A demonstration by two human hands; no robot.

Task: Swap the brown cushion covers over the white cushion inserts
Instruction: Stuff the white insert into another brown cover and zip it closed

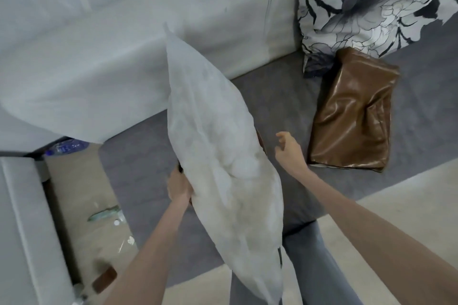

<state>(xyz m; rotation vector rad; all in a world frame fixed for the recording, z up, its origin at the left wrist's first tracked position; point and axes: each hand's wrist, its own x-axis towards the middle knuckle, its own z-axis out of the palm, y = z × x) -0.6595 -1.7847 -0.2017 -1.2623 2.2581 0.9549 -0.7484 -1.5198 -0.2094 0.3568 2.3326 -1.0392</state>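
Pale grey sofa back [119, 39] across the upper left, smooth, with a seam running down near its right end. Dark grey seat [280, 96] spread below it, reaching diagonally from lower left to the right edge. Beige floor [386, 208] beyond the seat's front edge at lower right, and again at lower left beside a light grey furniture piece [22, 225], with bits of clear plastic wrapping [109, 215] lying there.

Floral cushion [371, 5], white with dark blue-grey flowers, propped at the upper right against the sofa back. White cushion insert [220, 153] held up on edge over the seat's middle, long and plump, one pointed corner aimed up toward the sofa back, the other end down over a grey trouser leg [312, 255]. Brown cushion cover [354, 111], glossy and creased, lying flat on the seat just in front of the floral cushion, well to the right of the insert, a sliver of white at its near edge.

Left hand [179, 187] closed on the insert's left side, fingers hidden behind the fabric, a dark sliver just above the knuckles, too little in view to name. Right hand [287, 150] empty, half open with fingers loosely curled, hovering just beside the insert's right face, between it and the brown cover, touching neither as far as can be told.
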